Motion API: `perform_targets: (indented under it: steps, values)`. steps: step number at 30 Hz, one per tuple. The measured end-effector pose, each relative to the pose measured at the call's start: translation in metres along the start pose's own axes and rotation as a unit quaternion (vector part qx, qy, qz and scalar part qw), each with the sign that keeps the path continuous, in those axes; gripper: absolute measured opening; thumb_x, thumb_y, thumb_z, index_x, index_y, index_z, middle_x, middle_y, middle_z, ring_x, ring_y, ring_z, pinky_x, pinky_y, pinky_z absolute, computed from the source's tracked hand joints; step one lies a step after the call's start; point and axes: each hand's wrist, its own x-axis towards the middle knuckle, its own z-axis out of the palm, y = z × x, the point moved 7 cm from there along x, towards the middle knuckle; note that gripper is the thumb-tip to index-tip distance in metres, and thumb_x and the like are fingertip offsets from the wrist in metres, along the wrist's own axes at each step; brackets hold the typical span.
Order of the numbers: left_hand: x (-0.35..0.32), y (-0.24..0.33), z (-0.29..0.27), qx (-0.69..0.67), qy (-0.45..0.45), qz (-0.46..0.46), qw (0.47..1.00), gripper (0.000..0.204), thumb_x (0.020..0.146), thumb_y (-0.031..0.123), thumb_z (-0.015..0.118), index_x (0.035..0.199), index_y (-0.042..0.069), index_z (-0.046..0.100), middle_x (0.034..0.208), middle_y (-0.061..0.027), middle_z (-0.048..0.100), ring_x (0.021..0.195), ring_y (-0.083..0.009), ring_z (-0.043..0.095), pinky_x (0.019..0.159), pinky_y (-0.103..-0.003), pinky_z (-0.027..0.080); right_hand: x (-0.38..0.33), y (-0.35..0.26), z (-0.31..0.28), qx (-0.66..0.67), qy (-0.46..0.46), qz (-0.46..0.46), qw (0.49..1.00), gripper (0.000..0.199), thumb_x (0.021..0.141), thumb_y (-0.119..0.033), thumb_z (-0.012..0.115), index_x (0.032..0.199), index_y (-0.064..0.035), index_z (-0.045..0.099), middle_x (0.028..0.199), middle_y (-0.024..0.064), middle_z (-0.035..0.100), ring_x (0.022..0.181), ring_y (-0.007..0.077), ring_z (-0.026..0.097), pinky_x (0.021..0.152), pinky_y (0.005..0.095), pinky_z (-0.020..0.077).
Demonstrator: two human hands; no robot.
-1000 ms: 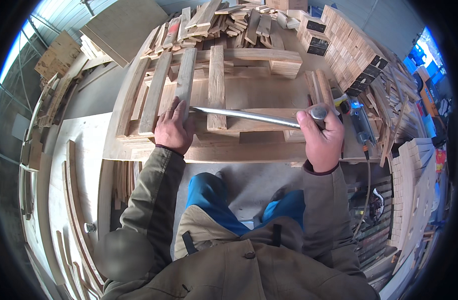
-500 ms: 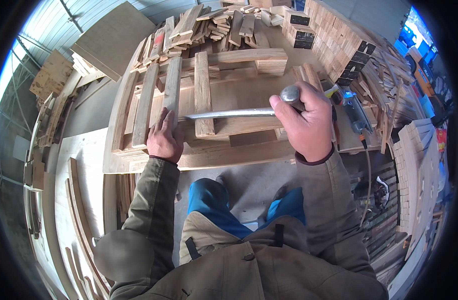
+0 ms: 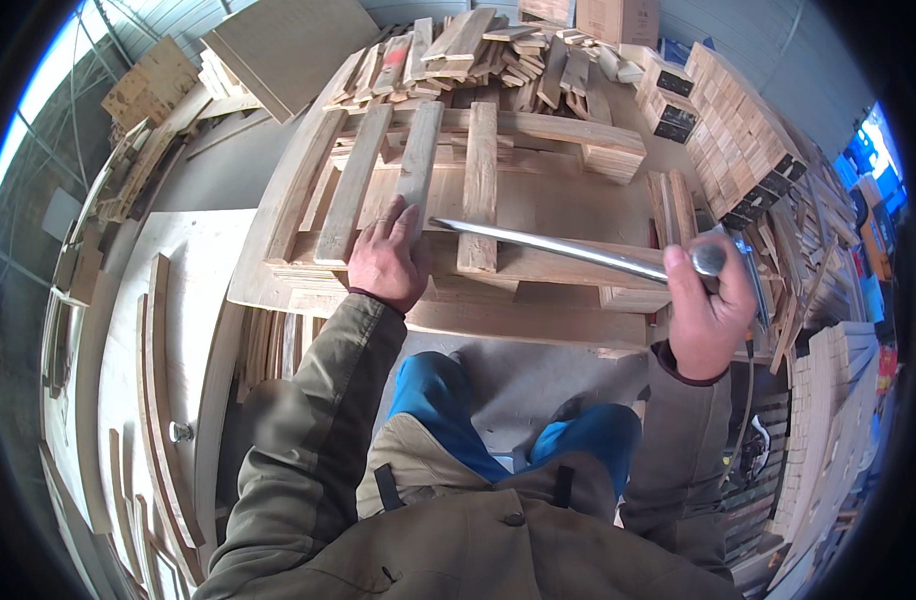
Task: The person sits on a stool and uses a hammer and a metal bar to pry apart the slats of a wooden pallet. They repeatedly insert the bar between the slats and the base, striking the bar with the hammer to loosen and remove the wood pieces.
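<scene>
My left hand point(image 3: 390, 255) lies over the near end of a wooden slat point(image 3: 421, 155), its fingers stretched out along the wood; the thumb is hidden. In my right hand point(image 3: 713, 310), a long silvery pry bar point(image 3: 568, 252) is held with the fist closed around one end, where a rounded metal knob shows above the fingers. The bar points left across another slat point(image 3: 483, 185), and its tapered tip is close beside my left fingers. Both slats belong to a pallet-like wooden frame point(image 3: 538, 262) on the workbench point(image 3: 258, 285).
Loose wood offcuts point(image 3: 468, 55) are heaped at the back. Stacked blocks point(image 3: 738, 120) stand at the back right. A cable point(image 3: 740, 420) hangs down on the right. Long strips point(image 3: 158, 400) lie on a pale board point(image 3: 118, 330) to my left.
The view has shifted, so the frame appears farther right. My right hand has drawn right and nearer, and the bar now slants with its tip pointing away. My left hand stays on the same slat.
</scene>
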Motion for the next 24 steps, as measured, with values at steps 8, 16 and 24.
perform_targets:
  steps: [8, 16, 24]
  values:
    - [-0.008, 0.004, -0.024, -0.038, 0.012, 0.017, 0.999, 0.047, 0.093, 0.028, 0.068, 0.131, 0.0, 0.065, 0.145, -0.0247, 0.059, 0.14, -0.0439, 0.051, 0.117, -0.054, 0.042, 0.012, -0.026, -0.001, 0.053, 0.059, 0.053, 0.995, 0.013, 0.097, -0.002, 0.071, 0.088, -0.0018, 0.061, 0.079, -0.0036, 0.056, 0.07, 0.0045, 0.046, 0.063, 0.0225, 0.0366]
    - [-0.053, -0.072, -0.102, 0.002, 0.159, -0.107, 0.981, 0.07, 0.08, 0.021, 0.083, 0.141, 0.003, 0.054, 0.146, -0.0223, 0.053, 0.135, -0.0403, 0.05, 0.114, -0.052, 0.04, 0.007, -0.041, 0.083, 0.106, -0.021, 0.039, 0.993, 0.017, 0.095, -0.001, 0.075, 0.087, -0.0018, 0.059, 0.077, -0.004, 0.053, 0.069, 0.0037, 0.043, 0.061, 0.0227, 0.0362]
    - [-0.07, -0.182, -0.082, -0.169, 0.126, -0.349, 0.913, 0.071, 0.09, 0.027, 0.081, 0.145, -0.008, 0.052, 0.13, -0.0245, 0.067, 0.119, -0.0317, 0.066, 0.105, -0.04, 0.051, 0.009, -0.07, 0.146, 0.094, -0.081, -0.054, 0.991, 0.023, 0.087, 0.003, 0.076, 0.08, 0.0008, 0.054, 0.072, 0.0081, 0.053, 0.063, 0.0205, 0.05, 0.059, 0.0344, 0.0411]
